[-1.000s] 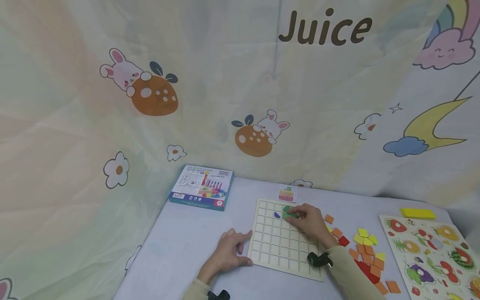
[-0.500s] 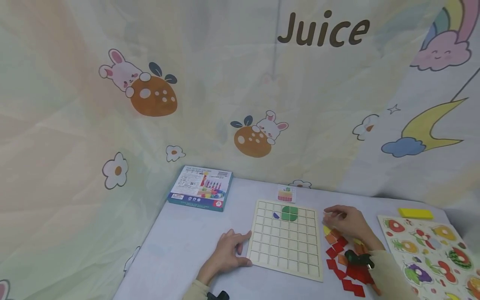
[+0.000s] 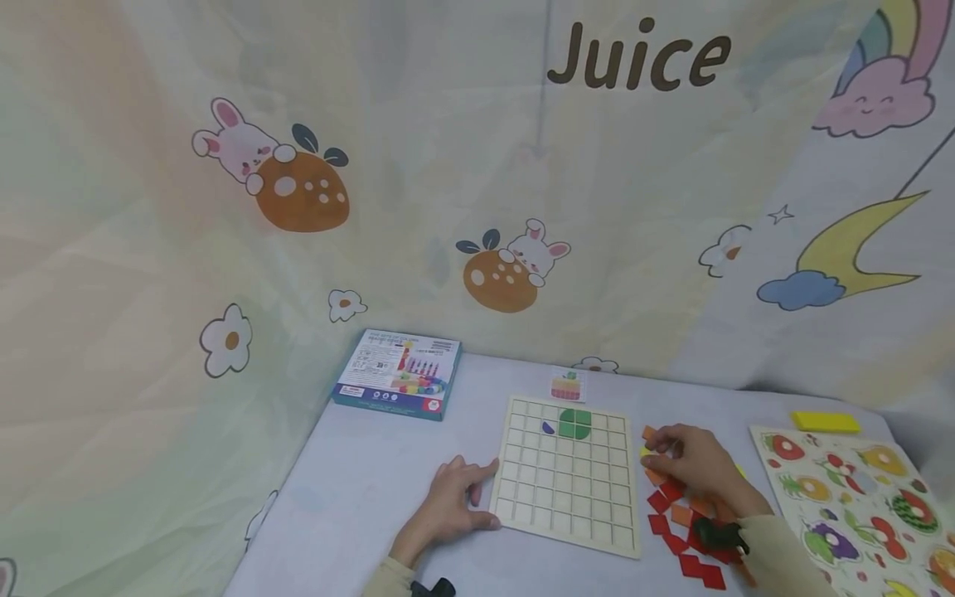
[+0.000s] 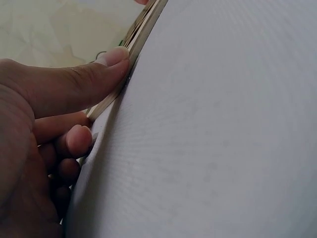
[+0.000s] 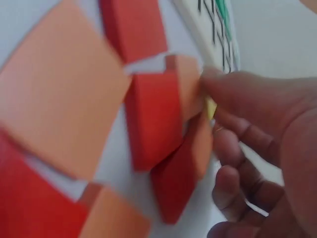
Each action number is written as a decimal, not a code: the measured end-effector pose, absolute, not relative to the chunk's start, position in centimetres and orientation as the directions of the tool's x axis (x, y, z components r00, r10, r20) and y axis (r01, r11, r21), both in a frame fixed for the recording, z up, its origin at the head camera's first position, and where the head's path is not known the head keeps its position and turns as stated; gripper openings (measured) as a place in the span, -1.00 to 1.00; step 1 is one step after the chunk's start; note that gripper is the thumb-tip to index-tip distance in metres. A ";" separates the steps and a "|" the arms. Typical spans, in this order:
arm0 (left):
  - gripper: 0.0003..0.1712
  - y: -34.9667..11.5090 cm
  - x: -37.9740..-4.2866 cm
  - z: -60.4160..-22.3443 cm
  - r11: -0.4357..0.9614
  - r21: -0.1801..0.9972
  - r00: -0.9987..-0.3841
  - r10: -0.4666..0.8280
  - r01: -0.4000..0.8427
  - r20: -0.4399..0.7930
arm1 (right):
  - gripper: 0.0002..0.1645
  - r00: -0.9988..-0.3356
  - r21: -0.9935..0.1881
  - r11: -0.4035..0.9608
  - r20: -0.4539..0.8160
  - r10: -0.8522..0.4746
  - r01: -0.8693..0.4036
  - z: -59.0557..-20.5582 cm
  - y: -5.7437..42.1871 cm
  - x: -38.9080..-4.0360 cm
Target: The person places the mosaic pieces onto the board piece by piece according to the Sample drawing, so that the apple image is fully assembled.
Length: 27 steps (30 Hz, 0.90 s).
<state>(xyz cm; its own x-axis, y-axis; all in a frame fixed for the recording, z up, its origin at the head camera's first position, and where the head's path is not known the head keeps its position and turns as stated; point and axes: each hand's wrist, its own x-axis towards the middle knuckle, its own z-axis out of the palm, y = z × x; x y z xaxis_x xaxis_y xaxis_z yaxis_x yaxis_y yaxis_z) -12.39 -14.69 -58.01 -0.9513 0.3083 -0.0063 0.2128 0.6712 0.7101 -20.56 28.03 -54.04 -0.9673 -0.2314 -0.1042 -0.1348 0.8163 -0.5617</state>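
In the lower part of the head view, just right of centre, a pale grid board (image 3: 559,489) lies on a white table (image 3: 351,489), with green pieces (image 3: 574,424) and a small purple piece (image 3: 548,428) near its top. The left hand (image 3: 451,502) has thumb and forefinger spread, touching the board's left edge. At lower right, the right hand (image 3: 697,466), fingers bent, is among red tiles (image 3: 659,502) and orange tiles (image 3: 681,516); whether it grips one cannot be told.
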 end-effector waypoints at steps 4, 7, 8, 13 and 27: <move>0.06 -14.7 -12.4 -58.0 0.672 0.710 -0.953 0.303 0.211 -0.003 | -0.71 -0.960 -0.561 0.814 -0.118 -0.255 -0.147 -53.3 27.3 -20.5; 0.06 -14.7 -12.4 -58.0 0.670 0.712 -0.953 0.304 0.210 -0.005 | -0.77 -0.956 -0.562 0.813 -0.125 -0.267 -0.153 -53.2 26.8 -20.4; 0.06 -14.7 -12.4 -58.0 0.669 0.712 -0.952 0.305 0.210 -0.005 | -0.77 -0.954 -0.565 0.809 -0.120 -0.276 -0.163 -53.2 26.7 -20.4; 0.06 -14.7 -12.5 -58.1 0.676 0.707 -0.952 0.307 0.207 -0.015 | -0.71 -0.954 -0.597 0.781 -0.084 -0.289 -0.185 -53.6 26.3 -20.5; 0.06 -14.6 -12.4 -58.1 0.674 0.713 -0.954 0.298 0.193 -0.024 | -0.40 -0.984 -0.759 0.647 -0.057 -0.171 -0.068 -54.9 24.2 -21.6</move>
